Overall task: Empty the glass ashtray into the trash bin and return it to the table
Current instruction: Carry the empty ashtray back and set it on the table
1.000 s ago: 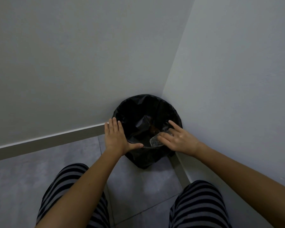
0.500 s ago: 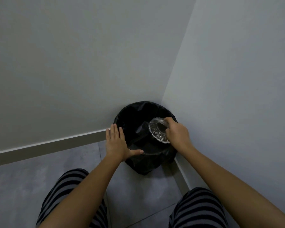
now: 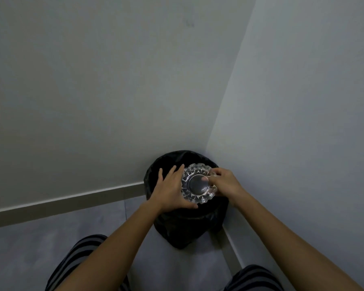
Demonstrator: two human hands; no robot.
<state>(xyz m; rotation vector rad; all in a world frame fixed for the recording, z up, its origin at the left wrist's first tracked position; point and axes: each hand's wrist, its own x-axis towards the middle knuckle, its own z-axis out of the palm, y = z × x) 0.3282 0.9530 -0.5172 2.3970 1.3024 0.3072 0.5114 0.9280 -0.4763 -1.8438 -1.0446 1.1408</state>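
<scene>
A clear cut-glass ashtray (image 3: 198, 183) with a scalloped rim hangs over the mouth of a black-bagged trash bin (image 3: 183, 229) that stands in the room's corner. The ashtray's round base faces me. My right hand (image 3: 225, 182) pinches its right rim. My left hand (image 3: 172, 189) lies flat against its left side, fingers spread, thumb under the lower edge. The bin's inside is hidden behind the ashtray and hands.
Two plain walls meet behind the bin, with a skirting board (image 3: 72, 204) along the floor. Grey floor tiles (image 3: 40, 244) spread to the left. My knees in striped trousers (image 3: 80, 261) frame the bottom of the view.
The ashtray has turned from tilted inside the bin to base-up above its mouth. My left hand left the bin's rim and came against the ashtray. The view tilted upward.
</scene>
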